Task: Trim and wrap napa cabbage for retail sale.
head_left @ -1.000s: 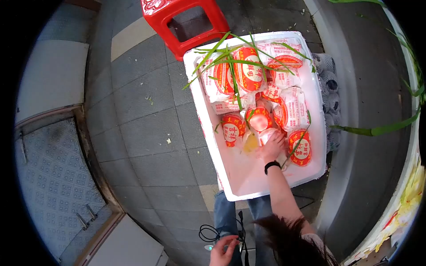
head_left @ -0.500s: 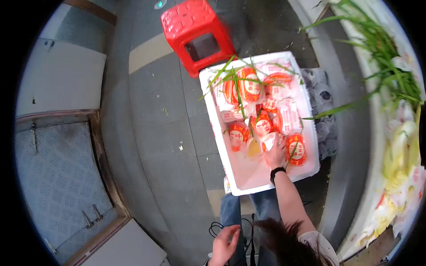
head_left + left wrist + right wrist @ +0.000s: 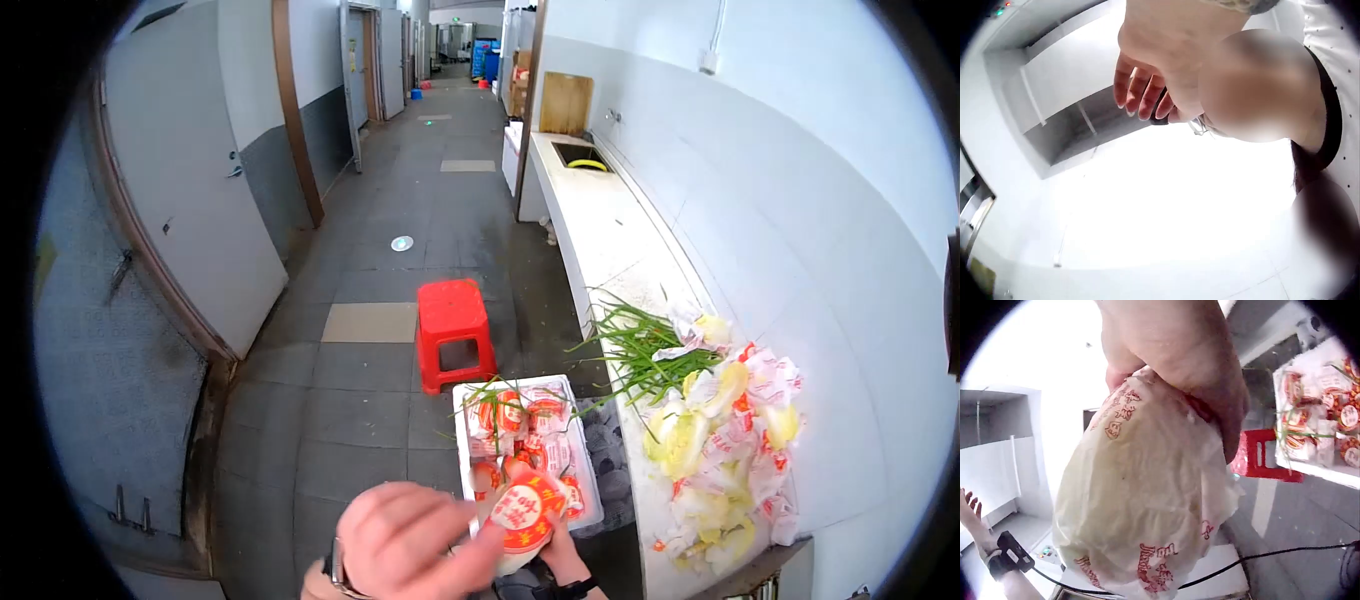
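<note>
My right hand [image 3: 562, 553] holds a package wrapped in printed paper [image 3: 522, 510], white with a red-orange round label. Seen from the right wrist, the package [image 3: 1141, 494] is bulky, pale yellow under thin crinkled paper with red lettering, and my right hand [image 3: 1175, 350] grips its upper end. Left of the package in the head view is my left hand [image 3: 415, 540], its fingers loosely bent and overlapping the package's edge. The left wrist view shows that left hand [image 3: 1154, 75] with nothing in it. A white foam box [image 3: 464, 440] of similar wrapped packages [image 3: 548, 410] stands beyond.
Behind the box is a red stool [image 3: 452, 310]. Along the right runs a white counter [image 3: 600, 230] with green stalks [image 3: 640, 345], pale yellow leaves [image 3: 685, 440] and torn wrappers [image 3: 770, 380]. A dark sink [image 3: 580, 155] lies farther along. Grey floor tiles [image 3: 350, 400] extend left.
My right hand has lifted a wrapped package out of the foam box towards me. My left hand has come up beside it. The head view has tilted up along the corridor.
</note>
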